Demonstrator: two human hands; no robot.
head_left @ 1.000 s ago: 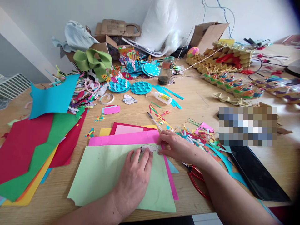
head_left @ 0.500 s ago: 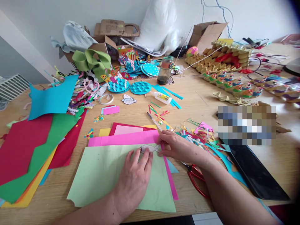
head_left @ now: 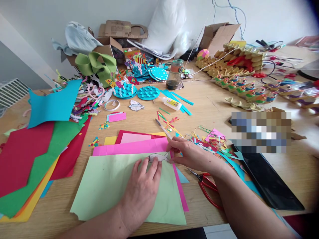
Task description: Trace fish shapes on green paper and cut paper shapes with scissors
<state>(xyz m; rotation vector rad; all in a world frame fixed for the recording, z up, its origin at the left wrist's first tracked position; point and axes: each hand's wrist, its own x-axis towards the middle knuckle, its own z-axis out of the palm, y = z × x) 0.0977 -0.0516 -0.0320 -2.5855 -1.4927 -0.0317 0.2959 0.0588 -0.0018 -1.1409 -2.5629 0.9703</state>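
A small grey paper fish cutout (head_left: 162,157) lies near the top right corner of a pale green sheet of paper (head_left: 104,186). My left hand (head_left: 143,184) rests flat on the sheet, its fingertips pressing the fish's lower edge. At the tail end, my right hand (head_left: 183,152) has thumb and fingers bent together by the sheet's corner; what sits between them is hidden. Pink paper (head_left: 129,147) shows from under the green sheet. Red-handled scissors (head_left: 208,189) lie beside my right forearm, and a pen (head_left: 163,128) lies just beyond my right hand.
Coloured sheets (head_left: 27,156) are stacked at the left. A glue bottle (head_left: 171,103), a roll of tape (head_left: 111,105) and another fish cutout (head_left: 136,105) lie farther back. Paper scraps (head_left: 211,142) and a black tray (head_left: 271,186) are at the right. Behind stand a glass jar (head_left: 173,74) and egg cartons (head_left: 239,63).
Both hands stay nearly in place on the green sheet and the fish. The view has shifted slightly, and more of the scissors' blades shows beside the right forearm.
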